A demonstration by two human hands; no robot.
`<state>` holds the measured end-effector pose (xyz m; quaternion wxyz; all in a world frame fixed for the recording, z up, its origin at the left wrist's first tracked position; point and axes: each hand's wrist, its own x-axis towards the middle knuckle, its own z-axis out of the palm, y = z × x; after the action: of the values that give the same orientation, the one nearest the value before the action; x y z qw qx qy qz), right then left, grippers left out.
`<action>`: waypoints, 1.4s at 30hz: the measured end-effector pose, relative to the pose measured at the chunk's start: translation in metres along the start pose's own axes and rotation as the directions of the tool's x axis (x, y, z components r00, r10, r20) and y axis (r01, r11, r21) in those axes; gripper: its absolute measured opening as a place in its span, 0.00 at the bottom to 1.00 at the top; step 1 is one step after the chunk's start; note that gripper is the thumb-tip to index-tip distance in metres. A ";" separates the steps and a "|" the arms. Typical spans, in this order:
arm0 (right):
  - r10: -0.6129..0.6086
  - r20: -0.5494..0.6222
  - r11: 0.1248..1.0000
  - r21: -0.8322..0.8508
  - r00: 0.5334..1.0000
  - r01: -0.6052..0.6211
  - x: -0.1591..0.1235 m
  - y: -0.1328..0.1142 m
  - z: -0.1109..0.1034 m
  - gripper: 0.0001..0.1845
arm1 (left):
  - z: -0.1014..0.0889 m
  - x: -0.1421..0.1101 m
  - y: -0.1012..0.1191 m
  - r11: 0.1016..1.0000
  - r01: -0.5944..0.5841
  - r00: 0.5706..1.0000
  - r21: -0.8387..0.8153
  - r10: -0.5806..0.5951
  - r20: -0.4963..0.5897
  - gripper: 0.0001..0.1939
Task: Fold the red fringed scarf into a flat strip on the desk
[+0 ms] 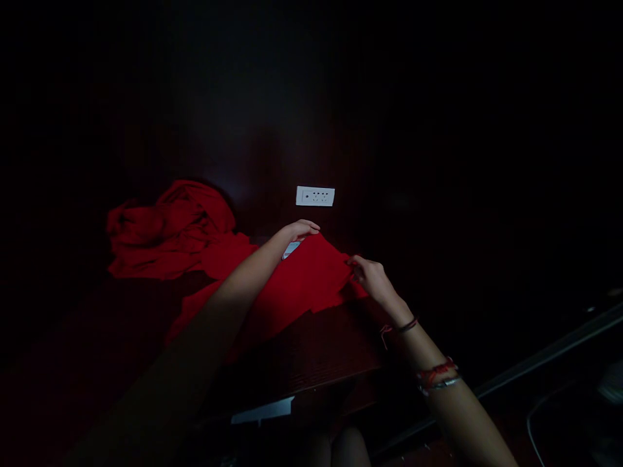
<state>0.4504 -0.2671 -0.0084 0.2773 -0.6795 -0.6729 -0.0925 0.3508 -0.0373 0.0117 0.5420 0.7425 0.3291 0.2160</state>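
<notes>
A piece of red cloth (296, 285) lies partly on the dark table and is lifted at its far right part. My left hand (302, 228) pinches its upper edge, fingers closed and pointing right. At the right corner, my right hand (368, 274) grips the cloth between thumb and fingers. Between the two hands the edge slopes down to the right. My left forearm hides part of the cloth. A small whitish item (291, 249) shows beside my left wrist; its kind is unclear.
A crumpled heap of red fabric (170, 227) sits at the left. Behind the table, a white socket plate (315, 196) is on the dark wall. The table's front edge (335, 381) runs near my knees, with a pale flat piece (263, 410) below it. Much is in deep shadow.
</notes>
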 end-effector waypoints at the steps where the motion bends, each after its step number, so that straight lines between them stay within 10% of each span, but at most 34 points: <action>1: 0.002 -0.006 1.000 -0.007 1.000 -0.002 -0.002 0.007 0.000 0.16 | 0.007 0.007 0.000 1.000 0.007 1.000 -0.003 -0.007 0.005 0.12; 14: 0.134 -0.100 0.987 -0.080 0.986 -0.142 -0.011 0.055 -0.010 0.14 | 0.054 0.048 0.011 0.995 0.020 0.989 -0.096 -0.005 0.148 0.21; 27: 0.392 0.160 0.847 -0.448 0.906 -0.287 -0.028 0.060 0.014 0.20 | 0.081 0.058 -0.019 0.994 0.069 0.982 0.089 -0.083 0.170 0.19; 42: 0.450 0.021 0.859 -0.283 0.893 -0.427 -0.036 0.084 0.036 0.20 | 0.099 0.082 -0.054 0.972 -0.094 0.994 0.215 0.080 0.073 0.18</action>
<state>0.5203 -0.2754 -0.0771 0.1661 -0.8496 -0.4926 -0.0886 0.4606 -0.0324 -0.0740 0.4574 0.8177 0.3007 0.1782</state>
